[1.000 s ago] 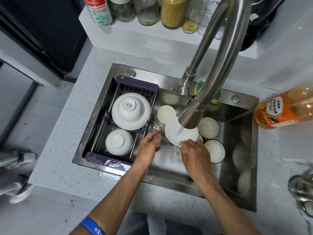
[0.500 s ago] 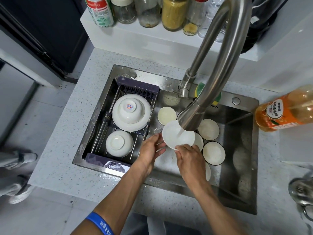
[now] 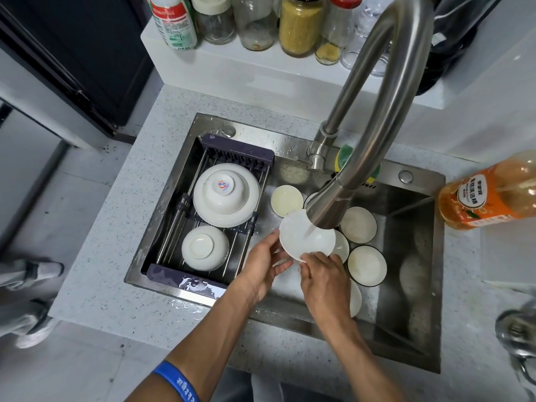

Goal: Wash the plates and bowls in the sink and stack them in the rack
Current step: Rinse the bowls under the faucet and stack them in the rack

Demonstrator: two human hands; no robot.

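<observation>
Countertop [image 3: 121, 236] of speckled white stone surrounds a steel sink [image 3: 412, 323] set into it, and a tall curved steel faucet [image 3: 377, 111] arches over the basin with its head pointing down. A dark-framed rack [image 3: 240, 153] with metal rods spans the left part of the sink. On the rack lies a white plate [image 3: 249, 213] with a bowl [image 3: 224, 188] upside down on top of it, a red and blue mark on its base. Nearer the person, a second bowl [image 3: 204, 248] sits upside down on the rods. At the right edge an orange bottle [image 3: 487, 195] of dish liquid lies tilted. On the raised ledge behind the sink stand jars [image 3: 300, 24] and bottles.

A small white plate [image 3: 301, 239] is held above the basin directly under the faucet head, with water running onto it. The left hand [image 3: 261, 265] holds the plate's left rim, thumb on top and fingers curled beneath. The right hand [image 3: 324, 280] pinches the near rim, fingers bent over the edge. Around and below it in the basin rest several small dishes [image 3: 367, 265], some with dark rims, one pale one [image 3: 286, 200] toward the back. A green and yellow sponge [image 3: 343, 156] sits behind the faucet. A blue wristband [image 3: 177, 381] circles the left forearm
</observation>
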